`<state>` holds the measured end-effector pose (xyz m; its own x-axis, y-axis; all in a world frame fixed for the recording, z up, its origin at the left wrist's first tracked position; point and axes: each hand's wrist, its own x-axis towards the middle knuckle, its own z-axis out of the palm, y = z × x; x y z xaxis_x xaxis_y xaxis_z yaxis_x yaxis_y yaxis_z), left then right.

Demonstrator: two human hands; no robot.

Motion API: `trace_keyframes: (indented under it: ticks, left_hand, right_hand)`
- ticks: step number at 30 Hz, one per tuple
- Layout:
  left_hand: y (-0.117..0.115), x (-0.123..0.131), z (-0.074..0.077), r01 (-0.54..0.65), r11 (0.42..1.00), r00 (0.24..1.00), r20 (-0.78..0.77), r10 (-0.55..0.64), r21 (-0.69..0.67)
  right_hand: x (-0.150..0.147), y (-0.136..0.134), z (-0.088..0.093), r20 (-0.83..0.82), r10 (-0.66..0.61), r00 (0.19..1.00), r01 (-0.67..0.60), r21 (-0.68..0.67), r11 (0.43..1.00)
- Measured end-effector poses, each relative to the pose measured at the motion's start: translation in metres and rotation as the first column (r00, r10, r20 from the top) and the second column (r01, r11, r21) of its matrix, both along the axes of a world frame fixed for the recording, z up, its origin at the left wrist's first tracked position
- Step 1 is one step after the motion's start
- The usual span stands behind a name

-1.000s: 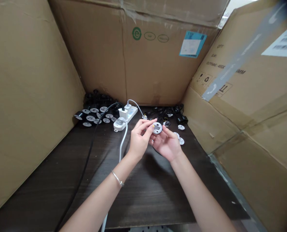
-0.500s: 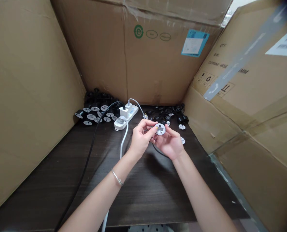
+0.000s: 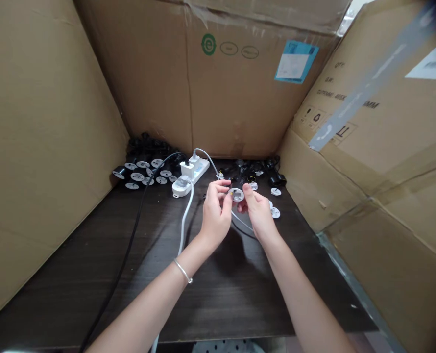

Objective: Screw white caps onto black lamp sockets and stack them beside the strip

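Observation:
Raised over the table, my left hand point(image 3: 216, 211) pinches a round white circuit board point(image 3: 236, 194) by its left edge. Its face shows a grey rectangle, and a small yellow spot sits by my left thumb. My right hand point(image 3: 260, 211) is at the board's right edge, thumb up and fingers curled beneath. What lies between those fingers is hidden. A thin grey cable point(image 3: 243, 221) runs below both hands, close to a black one. More white discs point(image 3: 275, 212) lie just right of my right hand, partly covered by it.
A white power strip point(image 3: 191, 177) with plugs and cables stands left of my hands. Several black cylinders with white disc faces point(image 3: 137, 176) are piled at the back left. Black parts point(image 3: 273, 172) lie at the back right. Cardboard walls point(image 3: 236, 108) surround the dark table point(image 3: 203, 299).
The circuit board has shifted slightly left and tilted flatter. My right hand has turned from palm up to thumb up with curled fingers. A grey cable now shows below the hands.

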<state>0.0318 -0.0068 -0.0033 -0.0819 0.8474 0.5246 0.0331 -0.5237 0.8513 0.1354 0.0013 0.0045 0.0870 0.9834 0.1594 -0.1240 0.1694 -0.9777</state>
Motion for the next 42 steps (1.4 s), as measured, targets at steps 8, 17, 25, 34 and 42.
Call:
trace_keyframes:
  ticks: [8,17,25,34,42]
  left_hand:
    - [-0.003,0.003,-0.002,0.028,1.000,1.000,-0.009,-0.028,0.006]
    - [-0.002,-0.001,-0.001,-0.044,0.996,0.997,-0.058,0.048,0.079]
    - [-0.003,-0.002,-0.001,-0.107,0.982,0.970,-0.201,0.137,0.154]
    - [-0.006,-0.002,-0.004,0.014,0.995,0.993,-0.121,-0.001,0.103]
    - [-0.004,0.003,0.000,0.143,0.986,0.976,0.176,-0.127,-0.083]
  right_hand:
    - [0.000,-0.002,0.007,-0.012,-0.107,0.994,0.108,0.070,0.992]
    - [0.003,-0.007,0.009,0.108,0.048,0.993,-0.062,0.134,0.989]
    - [0.002,-0.007,0.005,0.167,0.011,0.986,-0.052,0.242,0.969]
    - [0.004,-0.008,0.007,0.166,-0.030,0.986,-0.014,0.256,0.967]
    - [0.003,-0.003,0.001,0.229,-0.041,0.972,-0.018,0.250,0.968]
